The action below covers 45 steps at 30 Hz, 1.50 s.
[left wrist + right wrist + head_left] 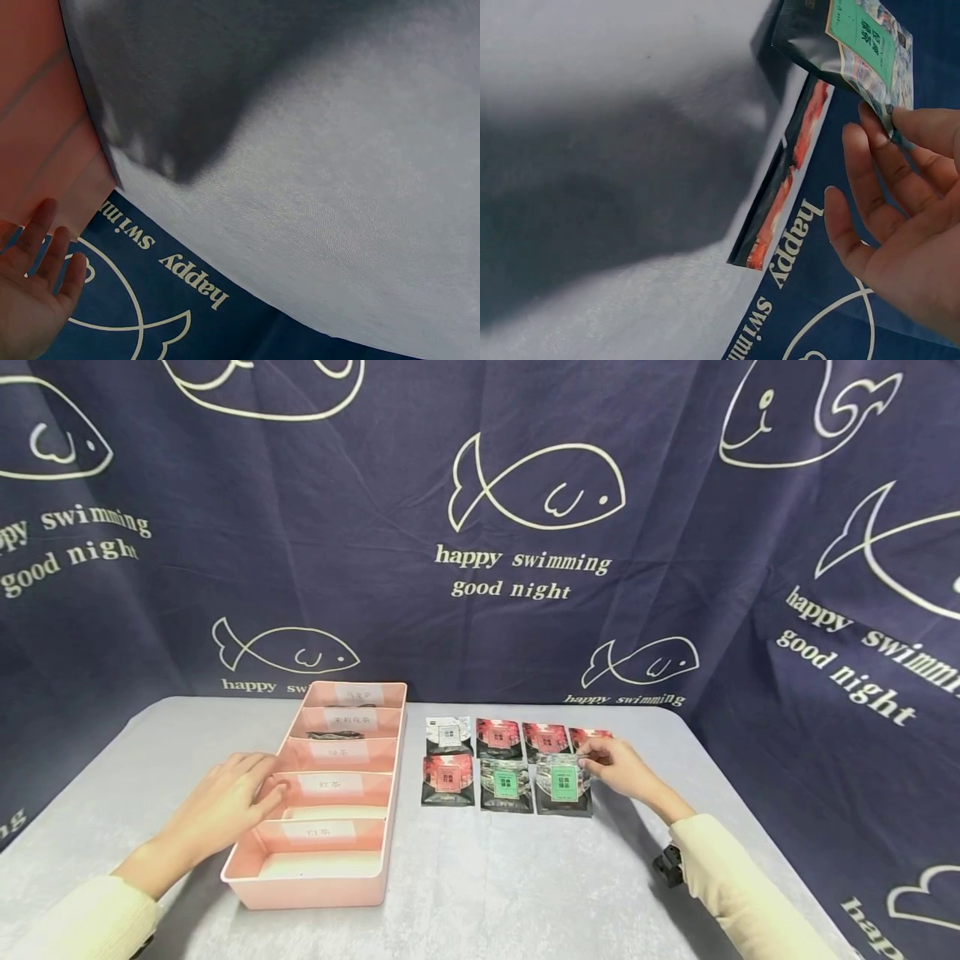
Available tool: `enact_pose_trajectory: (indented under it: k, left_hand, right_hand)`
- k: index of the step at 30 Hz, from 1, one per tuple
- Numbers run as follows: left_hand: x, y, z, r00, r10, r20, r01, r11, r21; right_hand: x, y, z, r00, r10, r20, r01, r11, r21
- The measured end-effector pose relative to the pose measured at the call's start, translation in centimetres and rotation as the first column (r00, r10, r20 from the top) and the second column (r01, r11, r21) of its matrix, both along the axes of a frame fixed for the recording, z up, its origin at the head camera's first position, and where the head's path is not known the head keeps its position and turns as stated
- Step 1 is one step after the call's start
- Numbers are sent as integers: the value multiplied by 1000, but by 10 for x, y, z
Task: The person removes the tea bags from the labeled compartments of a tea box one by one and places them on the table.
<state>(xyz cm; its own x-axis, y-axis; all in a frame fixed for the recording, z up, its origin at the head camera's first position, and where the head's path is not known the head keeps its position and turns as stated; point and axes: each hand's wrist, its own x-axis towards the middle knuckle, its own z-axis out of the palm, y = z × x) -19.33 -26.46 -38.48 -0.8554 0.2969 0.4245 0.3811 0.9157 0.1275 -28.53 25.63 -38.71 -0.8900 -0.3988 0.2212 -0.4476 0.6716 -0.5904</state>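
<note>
My right hand (617, 768) pinches the upper right corner of a tea sachet with a green label (564, 783). In the right wrist view thumb and fingertips meet on the corner of that sachet (874, 45), which tilts up. Beside it lies a second green-labelled sachet (506, 783). On the left, a long pink box (307, 892) is split into several labelled compartments. My left hand (228, 802) rests at the box's left rim, fingers reaching over the edge by the middle compartments. In the left wrist view the fingers of the left hand (37, 292) are spread loosely against the pink side.
Red sachets (498, 737) and a white-topped sachet (448, 735) lie in two rows with the green ones. Dark sachets (335, 736) show in the box's far compartments. A dark blue printed curtain (525, 635) hangs behind the grey table (480, 877).
</note>
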Motion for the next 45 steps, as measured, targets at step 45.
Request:
enact_pose_trajectory:
  k: [45]
  left_hand:
    - [1,1,2,999,24,46,-24,1000,-10]
  right_hand:
    - [-10,-39,6,996,57,-69,-46,987,155]
